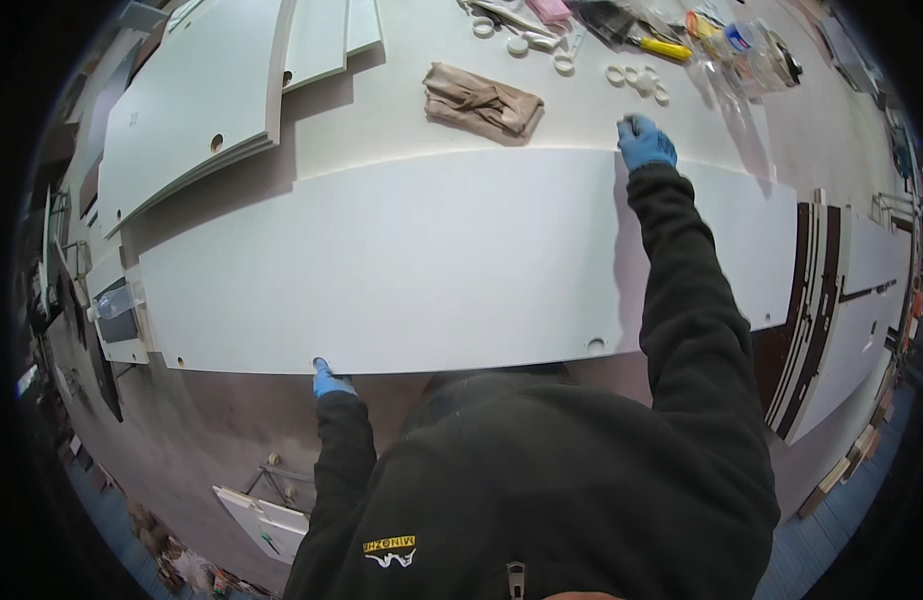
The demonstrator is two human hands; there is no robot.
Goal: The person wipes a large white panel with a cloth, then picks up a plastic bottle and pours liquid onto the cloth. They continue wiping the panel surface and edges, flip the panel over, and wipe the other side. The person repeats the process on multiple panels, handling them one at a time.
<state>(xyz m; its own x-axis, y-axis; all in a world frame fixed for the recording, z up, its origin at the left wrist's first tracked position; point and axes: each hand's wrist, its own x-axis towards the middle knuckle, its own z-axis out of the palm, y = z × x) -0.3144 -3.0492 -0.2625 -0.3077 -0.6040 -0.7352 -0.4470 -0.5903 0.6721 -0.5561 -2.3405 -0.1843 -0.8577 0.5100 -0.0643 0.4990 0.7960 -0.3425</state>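
A long white panel lies flat across the table in front of me, with several round holes near its front edge. My left hand, in a blue glove, grips that front edge left of the middle, thumb on top beside a hole and the other fingers out of sight below. Reaching over the panel, my right hand is closed at the far edge, also gloved in blue. What its curled fingers hold, if anything, I cannot make out. A folded brown cloth rests on the table left of it.
White boards are stacked at the far left. White plastic fittings, a yellow-handled cutter and a clear plastic bottle lie beyond the panel. More boards stand at the right; another clear bottle lies at the left.
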